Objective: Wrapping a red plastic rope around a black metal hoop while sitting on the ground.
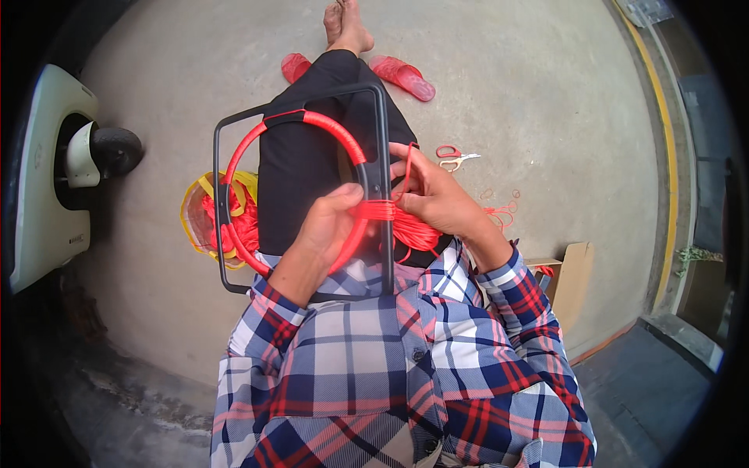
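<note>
A black square frame (388,261) with rounded corners rests over my lap. Inside it sits a ring (337,132), wrapped mostly in red cord with some black stretches. My left hand (328,222) grips the ring's near right part, thumb on top; its other fingers are partly hidden. Red cord (374,210) winds around both ring and frame side just right of that thumb. My right hand (439,195) has its fingers closed on a strand of the cord, which loops up by the fingertips. Below it hangs a loose bundle of red cord (415,232).
To my left stand a yellow-edged bag (189,222) of red cord and a white vehicle (55,171) with a black wheel (117,151). Scissors (454,158) and cord scraps (503,214) lie right, near a cardboard box (573,281). Red slippers (402,76) flank my feet (349,30).
</note>
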A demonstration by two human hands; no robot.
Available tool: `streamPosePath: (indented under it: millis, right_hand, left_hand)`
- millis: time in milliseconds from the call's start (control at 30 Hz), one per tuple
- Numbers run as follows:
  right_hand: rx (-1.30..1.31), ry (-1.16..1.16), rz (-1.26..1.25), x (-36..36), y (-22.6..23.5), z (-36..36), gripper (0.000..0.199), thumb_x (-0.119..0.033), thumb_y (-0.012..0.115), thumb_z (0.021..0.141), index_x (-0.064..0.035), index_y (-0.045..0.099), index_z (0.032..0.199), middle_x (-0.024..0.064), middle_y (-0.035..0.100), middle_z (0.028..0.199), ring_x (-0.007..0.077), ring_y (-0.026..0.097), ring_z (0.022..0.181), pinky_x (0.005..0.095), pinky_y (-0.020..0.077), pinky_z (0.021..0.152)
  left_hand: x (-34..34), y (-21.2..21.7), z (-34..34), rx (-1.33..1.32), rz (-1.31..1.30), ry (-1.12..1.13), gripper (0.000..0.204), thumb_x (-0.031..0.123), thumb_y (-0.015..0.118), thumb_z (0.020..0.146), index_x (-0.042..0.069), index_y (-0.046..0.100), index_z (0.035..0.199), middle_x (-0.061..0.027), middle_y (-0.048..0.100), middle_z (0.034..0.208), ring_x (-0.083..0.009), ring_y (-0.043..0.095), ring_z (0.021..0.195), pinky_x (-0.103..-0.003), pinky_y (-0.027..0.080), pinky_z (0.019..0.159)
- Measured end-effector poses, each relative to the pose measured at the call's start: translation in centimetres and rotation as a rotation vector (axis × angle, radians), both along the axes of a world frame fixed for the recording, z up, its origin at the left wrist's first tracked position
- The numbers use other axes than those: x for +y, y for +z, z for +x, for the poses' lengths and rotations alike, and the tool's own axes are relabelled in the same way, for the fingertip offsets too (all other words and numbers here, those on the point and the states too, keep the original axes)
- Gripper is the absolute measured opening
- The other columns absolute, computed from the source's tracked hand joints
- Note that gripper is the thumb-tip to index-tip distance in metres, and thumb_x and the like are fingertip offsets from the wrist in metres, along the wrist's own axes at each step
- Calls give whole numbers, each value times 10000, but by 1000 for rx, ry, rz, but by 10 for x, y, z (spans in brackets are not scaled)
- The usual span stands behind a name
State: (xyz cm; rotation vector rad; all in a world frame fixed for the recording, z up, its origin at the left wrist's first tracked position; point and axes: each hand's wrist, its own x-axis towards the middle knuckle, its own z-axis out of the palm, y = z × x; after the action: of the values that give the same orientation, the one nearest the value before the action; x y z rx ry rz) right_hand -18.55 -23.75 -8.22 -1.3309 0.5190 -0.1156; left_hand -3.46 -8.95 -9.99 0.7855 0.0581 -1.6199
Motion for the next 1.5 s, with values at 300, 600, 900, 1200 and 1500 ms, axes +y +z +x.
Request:
streamPosePath:
  millis: [300,600,900,1200,1500]
  right_hand:
    - [-200,6,-1182,8,26,33,755,-218,806,651,-40,488,1313,152,519,1289,317,453,1272,428,338,1048]
    - [-227,-464,-349,-5,24,16,207,-167,659,863,2,632,979,51,657,897,116,616,822,277,497,776]
    - [498,83,-492,-63,14,-115,237,-209,608,722,-23,638,865,50,650,784,177,599,697,317,499,673]
    - [-311,-823,401,-83,-22,-185,269,-193,578,854,-18,601,1057,41,560,662,138,549,605,282,489,604]
    - [106,26,87,-7,3,-45,143,-119,681,823,-22,624,911,7,602,710,79,565,609,239,464,581]
  left_hand:
    - [13,8,-18,-753,25,373,282,97,625,872,8,501,1110,-89,554,998,-136,559,867,-272,475,799]
    - [5,9,-22,-821,-117,459,322,194,588,911,14,488,1159,-61,527,998,-81,488,765,-229,423,655]
    - [2,5,-14,-467,111,207,380,276,457,990,19,445,1269,-38,537,879,-92,491,698,-219,409,644]
    - [-12,16,-19,-250,-36,52,447,147,409,886,-12,418,1304,-128,624,1025,-156,629,790,-241,483,484]
    - [-8,30,-11,-444,18,-79,343,82,389,873,-27,464,1189,-152,626,837,-137,524,435,-230,406,381]
